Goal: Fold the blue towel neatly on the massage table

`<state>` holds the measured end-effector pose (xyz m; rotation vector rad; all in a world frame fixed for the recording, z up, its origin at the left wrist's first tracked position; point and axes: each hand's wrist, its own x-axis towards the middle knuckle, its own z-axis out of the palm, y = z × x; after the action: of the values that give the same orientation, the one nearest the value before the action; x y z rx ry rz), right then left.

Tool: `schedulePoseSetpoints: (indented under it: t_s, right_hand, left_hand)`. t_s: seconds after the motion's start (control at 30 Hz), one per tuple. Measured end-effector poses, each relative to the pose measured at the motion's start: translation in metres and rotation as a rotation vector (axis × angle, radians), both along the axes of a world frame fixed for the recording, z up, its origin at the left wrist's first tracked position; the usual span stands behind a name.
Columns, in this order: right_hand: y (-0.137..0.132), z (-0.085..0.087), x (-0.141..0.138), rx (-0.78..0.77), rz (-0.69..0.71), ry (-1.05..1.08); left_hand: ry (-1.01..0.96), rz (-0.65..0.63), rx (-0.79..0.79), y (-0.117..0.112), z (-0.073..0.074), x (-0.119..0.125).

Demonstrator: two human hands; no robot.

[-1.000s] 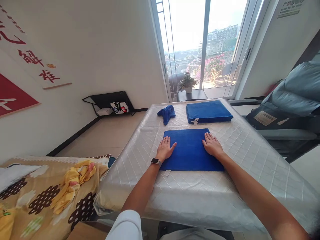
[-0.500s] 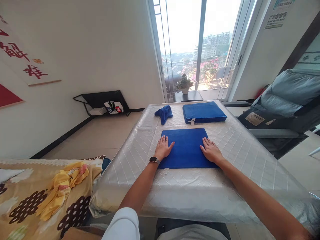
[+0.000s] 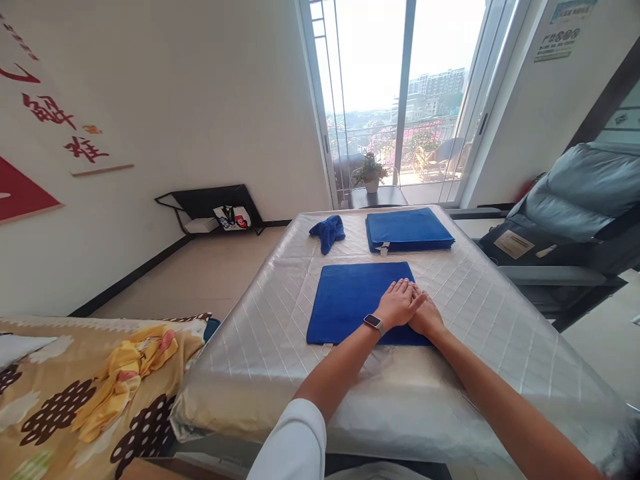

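A blue towel lies flat on the silver-covered table, its white tag by the lower left edge. My left hand rests palm down on the towel's right part, fingers stretched out and reaching the right hand. My right hand lies flat at the towel's right edge, its fingers partly hidden by the left ones. Farther back stands a neat stack of blue towels with tags showing. To its left sits a crumpled blue cloth.
The table cover is silver and quilted. At the left is a bed with a yellow garment on it. A dark recliner chair stands at the right. Behind the table, a potted plant sits before the sliding glass door.
My left hand has slid rightward over the towel from its left side to meet my right hand. The right hand stays near the right edge.
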<state>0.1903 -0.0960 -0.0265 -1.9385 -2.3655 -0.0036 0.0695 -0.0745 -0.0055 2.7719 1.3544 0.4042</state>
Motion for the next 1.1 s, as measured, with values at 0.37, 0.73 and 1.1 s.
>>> schedulePoseSetpoints:
  t_s: [0.37,0.73,1.1]
  right_hand:
    - [0.002,0.006,-0.007,-0.033,-0.074,0.048]
    - [-0.025,0.022,-0.008,0.032,-0.039,-0.004]
    - [-0.082,0.002,-0.006,-0.043,-0.034,0.04]
  left_hand:
    - [0.112,0.274,-0.139,-0.029,-0.011,-0.155]
    - [0.171,0.344,-0.156,-0.062,-0.007,-0.195]
    - [0.09,0.119,0.053,-0.076,0.01,-0.099]
